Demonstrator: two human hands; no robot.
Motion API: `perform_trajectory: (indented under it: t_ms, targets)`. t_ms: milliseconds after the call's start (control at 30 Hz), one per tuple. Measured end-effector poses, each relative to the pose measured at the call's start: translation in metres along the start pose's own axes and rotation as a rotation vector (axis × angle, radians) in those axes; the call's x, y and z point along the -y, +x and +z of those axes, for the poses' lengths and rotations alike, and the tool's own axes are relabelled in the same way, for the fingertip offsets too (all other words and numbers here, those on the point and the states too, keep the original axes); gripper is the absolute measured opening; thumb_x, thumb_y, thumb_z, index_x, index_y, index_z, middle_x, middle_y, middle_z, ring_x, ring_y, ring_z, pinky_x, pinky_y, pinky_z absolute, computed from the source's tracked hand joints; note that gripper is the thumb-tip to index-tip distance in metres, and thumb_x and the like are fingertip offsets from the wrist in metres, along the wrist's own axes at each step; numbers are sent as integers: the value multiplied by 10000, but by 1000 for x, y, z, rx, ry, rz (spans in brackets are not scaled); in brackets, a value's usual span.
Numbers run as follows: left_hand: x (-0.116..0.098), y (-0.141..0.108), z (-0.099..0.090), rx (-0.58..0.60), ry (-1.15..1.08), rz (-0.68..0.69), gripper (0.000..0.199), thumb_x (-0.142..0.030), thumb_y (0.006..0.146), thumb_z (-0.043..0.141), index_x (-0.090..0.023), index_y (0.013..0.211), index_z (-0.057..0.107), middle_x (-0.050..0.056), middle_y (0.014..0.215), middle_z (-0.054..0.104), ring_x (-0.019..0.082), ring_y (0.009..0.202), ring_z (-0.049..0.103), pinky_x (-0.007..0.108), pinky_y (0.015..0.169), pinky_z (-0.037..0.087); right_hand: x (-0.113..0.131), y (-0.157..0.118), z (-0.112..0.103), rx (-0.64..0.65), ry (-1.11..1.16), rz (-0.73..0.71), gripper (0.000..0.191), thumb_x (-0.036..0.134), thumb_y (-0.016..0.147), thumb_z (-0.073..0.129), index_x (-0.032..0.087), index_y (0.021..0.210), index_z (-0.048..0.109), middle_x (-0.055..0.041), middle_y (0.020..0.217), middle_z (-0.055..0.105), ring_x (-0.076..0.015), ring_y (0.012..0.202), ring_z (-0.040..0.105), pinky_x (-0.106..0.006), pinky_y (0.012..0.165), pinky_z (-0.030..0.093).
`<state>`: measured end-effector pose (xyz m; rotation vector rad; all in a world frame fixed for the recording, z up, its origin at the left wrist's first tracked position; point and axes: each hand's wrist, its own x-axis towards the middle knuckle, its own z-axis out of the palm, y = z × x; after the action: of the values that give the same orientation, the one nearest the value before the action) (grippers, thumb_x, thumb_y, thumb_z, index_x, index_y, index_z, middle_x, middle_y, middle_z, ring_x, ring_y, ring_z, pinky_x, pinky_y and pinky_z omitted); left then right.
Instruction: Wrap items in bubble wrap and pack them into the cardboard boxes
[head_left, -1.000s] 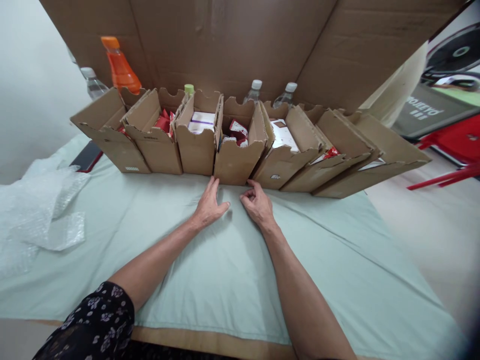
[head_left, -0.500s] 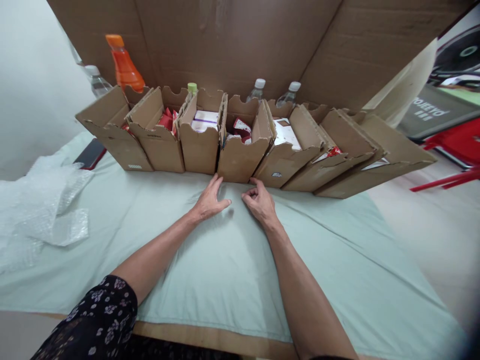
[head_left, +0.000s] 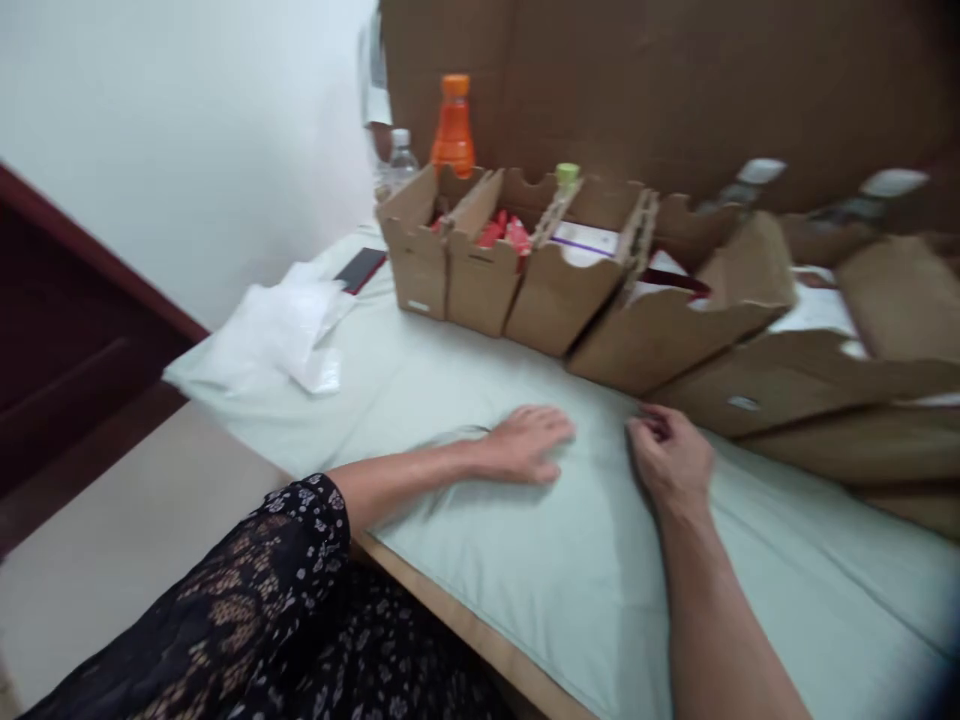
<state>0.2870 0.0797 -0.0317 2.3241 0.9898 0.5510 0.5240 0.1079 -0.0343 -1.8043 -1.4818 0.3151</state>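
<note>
My left hand [head_left: 529, 445] lies low over the pale green cloth [head_left: 450, 390], its fingers stretched out and holding nothing. To its right, my right hand [head_left: 675, 455] is curled closed, with nothing visible in it. It sits close to the lower front edge of a cardboard bin [head_left: 637, 345] that has white and dark red items inside. Left of this bin stand another cardboard bin [head_left: 551, 300] with white boxes [head_left: 585, 240] and one with red packets [head_left: 504, 230]. The hands and the right-hand bins are blurred.
Behind the bins rise an orange bottle [head_left: 454, 130], clear bottles with white caps [head_left: 761, 171] and a large cardboard panel [head_left: 637, 90]. Bubble wrap [head_left: 277, 320] and a dark phone-like slab [head_left: 362, 270] lie on the left. The table's wooden edge [head_left: 450, 610] runs along the front.
The view has swung left, so the bins appear further right. My left hand has come away from the bin fronts, and my right hand's fingers have curled in.
</note>
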Motion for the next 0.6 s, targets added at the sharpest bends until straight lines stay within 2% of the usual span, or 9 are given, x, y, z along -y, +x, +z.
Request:
perform_trajectory:
  t_ms: [67, 133, 233, 300, 367, 433, 467, 533, 600]
  targets:
    - [-16, -38, -5, 54, 157, 36, 539, -354, 881, 666, -208, 1393, 581, 125, 1595, 488, 338, 1537, 357, 551, 1277, 210, -1, 4, 3, 0, -11, 0, 377, 448, 701, 556, 210, 934, 733, -132, 817, 747, -270, 738, 672, -420, 764, 524]
    - [-37, -81, -11, 128, 265, 55, 517, -378, 977, 566, -163, 1444, 520, 160, 1623, 437, 332, 1557, 312, 566, 1272, 191, 0, 6, 4, 6, -51, 4, 385, 472, 673, 541, 212, 887, 727, -122, 791, 738, -286, 738, 677, -435, 763, 529]
    - [-62, -143, -19, 172, 275, 38, 558, -421, 986, 574, -153, 1469, 491, 173, 1639, 408, 339, 1568, 281, 571, 1279, 183, 3, 4, 3, 20, -119, 12, 417, 516, 642, 499, 225, 852, 710, -109, 801, 737, -316, 787, 693, -453, 788, 532]
    - [-67, -176, -26, 186, 194, 75, 571, -427, 946, 641, -163, 1440, 532, 155, 1624, 441, 324, 1564, 300, 544, 1291, 197, 6, 0, 2, 28, -157, 21, 428, 534, 629, 473, 237, 840, 697, -113, 808, 735, -335, 825, 700, -463, 814, 527]
    - [-60, -200, -39, 198, 83, 141, 472, -408, 914, 697, -196, 1332, 635, 112, 1576, 518, 289, 1531, 380, 473, 1278, 281, 9, -4, 1, 38, -186, 36, 430, 541, 620, 458, 245, 835, 685, -116, 806, 730, -347, 849, 703, -467, 827, 522]
    - [-42, -214, -59, 68, 44, 48, 337, -360, 926, 686, -217, 1230, 704, 98, 1521, 578, 267, 1477, 464, 435, 1229, 377, 12, -6, 0, 46, -204, 46, 421, 538, 624, 453, 253, 839, 676, -117, 812, 727, -352, 869, 703, -464, 829, 516]
    - [-30, -218, -71, -68, 78, -78, 311, -332, 937, 661, -212, 1220, 714, 115, 1510, 583, 276, 1460, 484, 450, 1207, 405, 13, -7, 0, 50, -210, 50, 409, 534, 630, 456, 257, 839, 672, -117, 816, 726, -353, 879, 702, -462, 830, 512]
    - [-5, -223, -98, -393, 250, -369, 366, -291, 940, 629, -179, 1282, 695, 180, 1570, 501, 348, 1497, 424, 557, 1213, 369, 14, -7, 0, 57, -225, 58, 370, 519, 645, 466, 268, 834, 661, -115, 814, 723, -357, 890, 695, -462, 828, 502]
    - [19, -225, -123, -616, 434, -580, 435, -269, 904, 659, -171, 1327, 677, 203, 1672, 329, 422, 1557, 290, 632, 1229, 293, 15, -7, -1, 61, -246, 72, 323, 499, 661, 481, 278, 823, 651, -113, 803, 716, -359, 881, 685, -462, 817, 491]
